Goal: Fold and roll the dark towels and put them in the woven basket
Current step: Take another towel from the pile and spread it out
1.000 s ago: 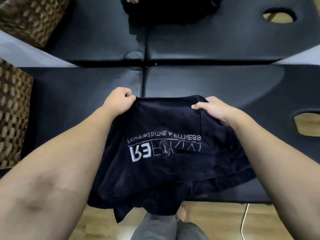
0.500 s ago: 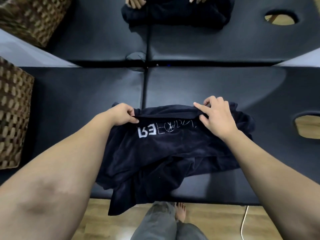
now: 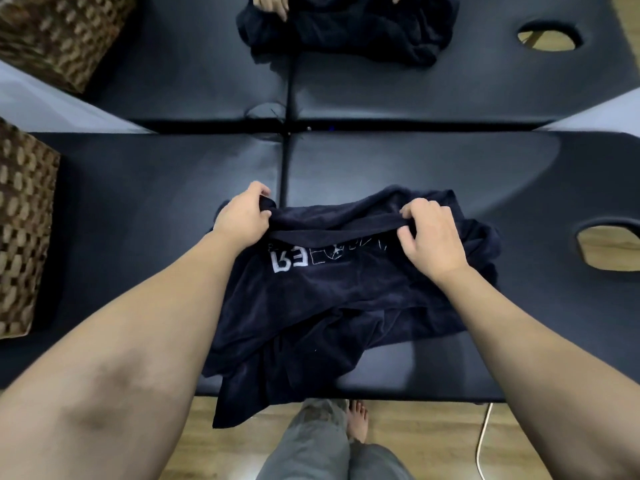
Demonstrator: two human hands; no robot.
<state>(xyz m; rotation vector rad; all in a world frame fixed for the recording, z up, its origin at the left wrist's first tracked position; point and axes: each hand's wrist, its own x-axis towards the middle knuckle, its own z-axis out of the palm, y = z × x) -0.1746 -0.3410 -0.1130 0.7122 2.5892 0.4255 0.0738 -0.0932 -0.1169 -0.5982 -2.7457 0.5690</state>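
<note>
- At the bottom centre of the frame, the person's grey trouser legs (image 3: 322,445) and a bare foot (image 3: 358,422) stand on the wooden floor (image 3: 433,441), with a pale cable (image 3: 482,438) at lower right.
- Just above, a loose corner of the dark towel (image 3: 332,299) hangs over the near edge of the black padded table (image 3: 138,202); the rest lies rumpled on the table in mid-frame.
- The left hand (image 3: 242,216) and right hand (image 3: 431,235) each pinch the towel's far edge, fingers curled round a rolled-over band of cloth.
- A second ago the towel was lifted with two full lines of white lettering (image 3: 289,263) showing; now it is down on the table and the far edge has been turned over, hiding the top of the lettering. I read this as the first fold begun, with rolling not yet started.
- The woven basket (image 3: 24,230) stands at the left edge, well apart from the towel; a second basket (image 3: 59,32) is in the upper left.
- At the top centre, on a farther table (image 3: 381,88), another person's hands (image 3: 272,3) rest on a second dark towel (image 3: 349,29).
</note>
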